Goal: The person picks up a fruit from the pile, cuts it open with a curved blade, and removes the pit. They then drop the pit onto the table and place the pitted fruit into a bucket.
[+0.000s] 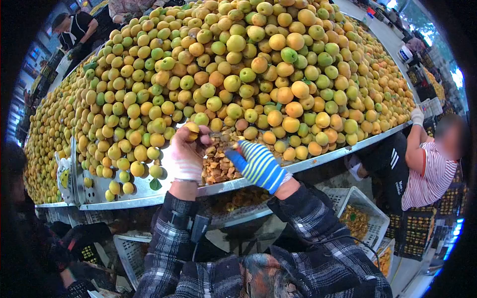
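My left hand (186, 155), in a pale glove that leaves the fingers bare, is closed on a yellow apricot (192, 130) at the front of the big apricot pile (238, 74). To its right, my right hand (257, 164) wears a blue and yellow striped glove. Its fingers are pinched together, and what they hold, if anything, is too small to make out. Between and below the hands lies a heap of brown pits and scraps (218, 164) on the metal table (134, 200).
A white crate with orange-brown pieces (380, 218) stands below the table at right. Another white crate (124, 256) sits at lower left. A person in a striped shirt (431, 169) works at the right edge; another in dark clothing (82, 27) stands at the far left.
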Motion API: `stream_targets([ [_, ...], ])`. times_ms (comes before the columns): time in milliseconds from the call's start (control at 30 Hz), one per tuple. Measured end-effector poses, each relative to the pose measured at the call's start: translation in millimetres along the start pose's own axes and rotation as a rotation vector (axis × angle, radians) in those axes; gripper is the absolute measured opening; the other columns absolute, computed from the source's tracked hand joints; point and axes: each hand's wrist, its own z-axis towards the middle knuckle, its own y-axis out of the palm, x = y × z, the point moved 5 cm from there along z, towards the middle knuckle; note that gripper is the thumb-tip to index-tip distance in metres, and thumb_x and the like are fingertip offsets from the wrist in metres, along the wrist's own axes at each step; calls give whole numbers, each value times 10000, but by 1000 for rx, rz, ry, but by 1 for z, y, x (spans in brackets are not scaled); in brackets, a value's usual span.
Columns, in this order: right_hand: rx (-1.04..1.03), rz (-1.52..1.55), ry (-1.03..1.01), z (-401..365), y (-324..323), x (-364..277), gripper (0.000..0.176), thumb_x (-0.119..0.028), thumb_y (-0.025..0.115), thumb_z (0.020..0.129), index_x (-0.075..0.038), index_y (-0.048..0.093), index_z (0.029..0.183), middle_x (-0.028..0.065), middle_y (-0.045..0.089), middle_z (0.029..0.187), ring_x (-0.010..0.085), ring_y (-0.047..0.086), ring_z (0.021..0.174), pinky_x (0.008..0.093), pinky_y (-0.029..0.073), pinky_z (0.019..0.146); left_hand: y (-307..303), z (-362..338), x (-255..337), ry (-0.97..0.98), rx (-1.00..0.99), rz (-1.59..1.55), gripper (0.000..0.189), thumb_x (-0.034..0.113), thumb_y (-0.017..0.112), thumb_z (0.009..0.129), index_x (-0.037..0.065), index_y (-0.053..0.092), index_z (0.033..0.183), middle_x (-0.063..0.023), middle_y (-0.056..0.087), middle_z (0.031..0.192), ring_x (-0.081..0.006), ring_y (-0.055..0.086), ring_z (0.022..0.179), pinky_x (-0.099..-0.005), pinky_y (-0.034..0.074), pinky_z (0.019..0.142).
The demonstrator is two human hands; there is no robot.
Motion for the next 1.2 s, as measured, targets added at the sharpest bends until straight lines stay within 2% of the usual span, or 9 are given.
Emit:
stream_targets([
  [133, 280, 85, -38, 0, -19, 4, 470, -473, 731, 753, -42, 577, 861, 133, 637, 677, 351, 636, 616, 411, 495, 519, 3, -5, -22, -190, -91, 73, 260, 273, 531, 870, 42, 570, 982, -102, 630, 889, -170, 561, 687, -305, 488, 646],
  [267, 159, -24, -92, 9, -26, -4, 493, -465, 721, 752, -78, 588, 1027, 151, 662, 819, 333, 651, 745, 418, 515, 642, 12, -21, -54, -302, -212, 157, 272, 215, 580, 904, 34, 587, 1107, -21, 619, 897, -91, 566, 767, -229, 471, 666],
  [400, 234, 24, -206, 14, -26, 0, 379, -396, 684, 812, -59, 606, 966, 139, 655, 766, 292, 643, 669, 387, 500, 596, 27, -27, -41, -189, -315, 346, 382, 213, 582, 907, -3, 528, 1216, -46, 605, 1022, -110, 577, 841, -238, 480, 715],
  [500, 380, 684, 272, 17, -37, 33, 290, -280, 647, 857, 5, 601, 831, 85, 598, 617, 109, 550, 560, 306, 435, 504, 37, -35, -38, -97, -426, 335, 402, 182, 588, 899, -15, 508, 1241, -70, 591, 1063, -143, 578, 861, -256, 485, 743],
  [633, 401, 405, 185, 20, -30, 34, 310, -287, 658, 848, 15, 591, 824, 91, 579, 588, 153, 550, 511, 325, 435, 476, 27, -17, -31, 78, -285, 70, 466, 149, 583, 903, 8, 430, 1320, -130, 575, 1183, -220, 564, 1071, -344, 458, 915],
  [800, 133, 182, 65, 16, 12, 18, 361, -266, 648, 809, 41, 561, 980, 287, 618, 875, 458, 595, 858, 473, 494, 706, 24, -20, -39, 17, -267, -44, 503, 146, 579, 908, 27, 382, 1356, -136, 552, 1243, -228, 503, 1181, -383, 419, 984],
  [1033, 400, 347, 151, 20, -14, 17, 357, -270, 705, 793, 38, 569, 911, 182, 634, 737, 295, 624, 644, 395, 497, 602, 8, -12, -51, -133, -169, -202, 399, 232, 523, 948, 55, 436, 1294, -129, 594, 1080, -214, 603, 940, -309, 548, 696],
  [1100, 463, 1031, 234, 19, -21, 22, 212, -221, 667, 861, -46, 577, 783, -12, 560, 611, 52, 484, 519, 248, 377, 446, 13, -17, -56, -149, -239, -44, 380, 279, 524, 950, 50, 463, 1246, -108, 583, 965, -181, 595, 795, -271, 524, 634],
  [1200, 408, 1500, 176, 23, -27, 23, 269, -292, 620, 909, -151, 508, 709, -50, 445, 511, 50, 394, 396, 228, 272, 358, 21, -31, -61, -159, -150, 270, 511, 506, 448, 941, 34, 512, 1128, -56, 570, 827, -143, 560, 654, -245, 457, 522],
])
